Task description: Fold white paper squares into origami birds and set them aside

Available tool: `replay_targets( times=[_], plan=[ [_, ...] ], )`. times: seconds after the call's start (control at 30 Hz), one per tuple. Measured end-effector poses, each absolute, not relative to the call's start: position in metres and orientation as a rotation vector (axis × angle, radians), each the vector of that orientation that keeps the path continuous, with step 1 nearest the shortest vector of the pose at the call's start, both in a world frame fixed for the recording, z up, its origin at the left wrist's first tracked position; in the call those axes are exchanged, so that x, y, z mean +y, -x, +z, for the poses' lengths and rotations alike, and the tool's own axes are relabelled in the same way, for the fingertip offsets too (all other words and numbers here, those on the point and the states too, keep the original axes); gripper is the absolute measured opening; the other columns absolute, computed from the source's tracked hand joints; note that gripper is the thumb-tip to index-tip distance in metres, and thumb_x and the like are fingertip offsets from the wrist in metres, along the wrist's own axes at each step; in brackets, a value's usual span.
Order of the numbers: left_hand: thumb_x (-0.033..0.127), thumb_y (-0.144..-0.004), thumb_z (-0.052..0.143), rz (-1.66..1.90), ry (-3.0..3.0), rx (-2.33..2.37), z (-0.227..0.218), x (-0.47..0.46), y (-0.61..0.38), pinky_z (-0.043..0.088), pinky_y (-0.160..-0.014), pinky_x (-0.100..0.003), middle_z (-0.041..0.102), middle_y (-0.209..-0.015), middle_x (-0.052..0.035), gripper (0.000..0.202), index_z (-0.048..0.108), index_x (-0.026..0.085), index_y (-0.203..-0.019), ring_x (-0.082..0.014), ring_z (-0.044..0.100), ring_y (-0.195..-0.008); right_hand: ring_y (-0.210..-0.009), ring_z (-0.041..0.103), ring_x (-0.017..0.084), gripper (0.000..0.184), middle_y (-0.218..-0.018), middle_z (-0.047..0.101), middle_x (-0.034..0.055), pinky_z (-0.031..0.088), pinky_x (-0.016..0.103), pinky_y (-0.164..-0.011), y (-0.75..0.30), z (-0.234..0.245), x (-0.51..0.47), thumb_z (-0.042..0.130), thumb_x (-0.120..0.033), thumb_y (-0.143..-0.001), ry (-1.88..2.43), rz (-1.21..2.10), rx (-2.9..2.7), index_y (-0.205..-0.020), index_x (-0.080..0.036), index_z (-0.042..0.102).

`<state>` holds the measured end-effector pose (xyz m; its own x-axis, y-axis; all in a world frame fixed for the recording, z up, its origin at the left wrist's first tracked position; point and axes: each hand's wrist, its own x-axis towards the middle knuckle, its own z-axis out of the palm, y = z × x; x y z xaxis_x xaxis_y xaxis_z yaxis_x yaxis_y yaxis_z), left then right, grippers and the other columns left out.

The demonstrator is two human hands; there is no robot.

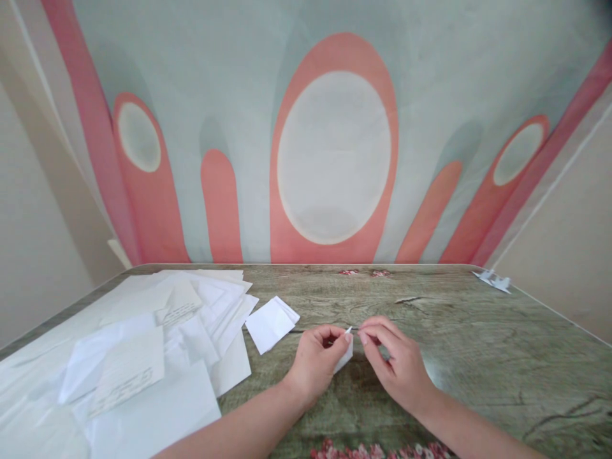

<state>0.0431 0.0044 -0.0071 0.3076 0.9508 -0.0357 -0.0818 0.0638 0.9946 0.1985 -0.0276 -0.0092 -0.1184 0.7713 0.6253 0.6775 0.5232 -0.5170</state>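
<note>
Near the front middle of the table, my left hand (318, 357) pinches a small folded piece of white paper (345, 358) between thumb and fingers. A narrow pointed tip of it sticks up past the thumb. My right hand (394, 357) is just to the right, its thumb and fingertips brought together close to that tip. Whether anything lies between those right fingertips is too small to make out. Beyond my left hand lies a small stack of white paper squares (271, 324), the top ones slightly fanned.
A large loose pile of white paper sheets (157, 408) covers the table's left side, some with printed lines. At the far right corner lies a small cut or folded paper piece (492, 281). A patterned curtain (253, 210) hangs behind the wood-grain table (502, 357).
</note>
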Motion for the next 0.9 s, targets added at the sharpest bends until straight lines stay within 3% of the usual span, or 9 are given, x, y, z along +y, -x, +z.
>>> replay_targets(
  times=[0.27,0.57,0.77,0.9],
  plan=[
    [0.043,-0.071,0.064,0.976,-1.257,0.866,-0.0054,0.0040,-0.0421,0.031,-0.052,-0.019,0.048,-0.058,0.0033,0.030,0.061,0.013,-0.071,-0.0075,0.038,-0.052,-0.070,0.055,0.015,0.020,-0.075,0.056,0.0032,0.046,0.026,-0.065,-0.1916,-0.0051,-0.0293,0.044,-0.023,-0.088,1.146,0.430,-1.762,-0.074,-0.018,0.056],
    [0.038,-0.078,0.059,1.026,-1.488,0.828,-0.0092,0.0063,-0.0394,0.040,-0.072,-0.025,0.059,-0.078,-0.0043,0.025,0.068,0.015,-0.080,-0.0159,0.052,-0.077,-0.070,0.057,0.015,0.017,-0.077,0.060,0.0041,0.047,0.025,-0.059,-0.1927,-0.0055,-0.0257,0.050,-0.029,-0.085,1.146,0.459,-1.663,-0.076,-0.018,0.060],
    [0.032,-0.066,0.070,1.086,-1.264,0.841,-0.0128,0.0078,-0.0442,0.039,-0.059,-0.022,0.055,-0.066,0.0018,0.027,0.052,0.015,-0.077,-0.0102,0.049,-0.061,-0.072,0.058,0.016,0.016,-0.078,0.060,0.0045,0.048,0.025,-0.061,-0.1941,-0.0081,-0.0227,0.050,-0.027,-0.085,1.143,0.497,-1.677,-0.076,-0.018,0.060],
    [0.033,-0.064,0.071,1.090,-1.268,0.854,-0.0141,0.0078,-0.0448,0.039,-0.057,-0.021,0.054,-0.064,0.0026,0.030,0.050,0.016,-0.075,-0.0098,0.049,-0.059,-0.068,0.056,0.015,0.018,-0.074,0.058,0.0034,0.047,0.025,-0.059,-0.1942,-0.0064,-0.0230,0.048,-0.026,-0.086,1.156,0.471,-1.727,-0.073,-0.018,0.057]
  ],
)
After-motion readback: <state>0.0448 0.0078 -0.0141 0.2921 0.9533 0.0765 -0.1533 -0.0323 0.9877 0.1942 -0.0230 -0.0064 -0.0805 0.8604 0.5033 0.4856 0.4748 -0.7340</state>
